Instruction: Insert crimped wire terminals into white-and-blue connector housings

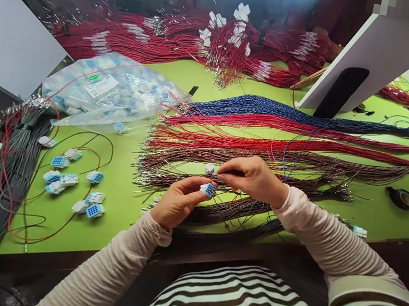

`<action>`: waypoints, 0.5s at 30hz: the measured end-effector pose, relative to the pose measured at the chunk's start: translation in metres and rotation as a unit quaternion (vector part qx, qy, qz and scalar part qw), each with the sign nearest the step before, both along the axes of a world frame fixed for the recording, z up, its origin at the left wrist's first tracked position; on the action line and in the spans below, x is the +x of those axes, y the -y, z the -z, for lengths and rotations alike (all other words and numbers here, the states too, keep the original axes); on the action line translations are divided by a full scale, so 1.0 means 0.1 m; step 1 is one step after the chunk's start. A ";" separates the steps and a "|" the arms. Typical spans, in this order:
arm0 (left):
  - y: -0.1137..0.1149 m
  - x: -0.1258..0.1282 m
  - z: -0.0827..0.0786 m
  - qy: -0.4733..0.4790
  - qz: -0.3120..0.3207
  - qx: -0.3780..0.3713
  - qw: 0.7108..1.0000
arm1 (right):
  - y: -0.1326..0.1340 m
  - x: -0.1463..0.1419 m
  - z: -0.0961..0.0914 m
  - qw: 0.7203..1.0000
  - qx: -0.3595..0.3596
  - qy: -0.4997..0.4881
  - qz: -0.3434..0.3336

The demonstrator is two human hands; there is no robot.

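My left hand [176, 201] pinches a small blue-and-white connector housing [208, 190] between thumb and fingertips, its blue face turned to the right. Just above it, my right hand [251, 178] is closed in a pinch, fingertips close to the connector; whatever they grip is too small to make out. A second whitish connector [209, 168] sits by the right fingertips, over the wires. Beneath both hands run bundles of brown wires [183, 157] with bare metal terminals at their left ends. Red wires [210, 142] and blue wires [244, 106] lie behind these.
Several loose connectors [60, 162] lie at left near a grey wire bundle [24, 142]. Behind them rests a clear bag of connectors [101, 85]. Black tape [401, 199] is at right. A white panel [351, 57] stands upright; red wire bundles [161, 40] lie at the back.
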State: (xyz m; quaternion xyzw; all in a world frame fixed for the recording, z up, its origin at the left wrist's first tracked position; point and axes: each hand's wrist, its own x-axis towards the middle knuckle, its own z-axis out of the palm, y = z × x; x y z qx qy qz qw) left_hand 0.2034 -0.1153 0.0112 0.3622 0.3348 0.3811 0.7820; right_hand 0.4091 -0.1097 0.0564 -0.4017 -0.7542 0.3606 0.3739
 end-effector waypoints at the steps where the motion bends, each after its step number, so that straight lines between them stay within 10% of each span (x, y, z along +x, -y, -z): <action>1: 0.00 0.00 0.00 -0.001 0.000 0.000 1.000 | 0.01 0.00 0.00 1.000 -0.016 0.001 0.000; 15: -0.01 -0.02 -0.01 -0.022 -0.033 0.006 0.999 | 0.00 0.00 0.06 0.995 0.067 0.069 -0.016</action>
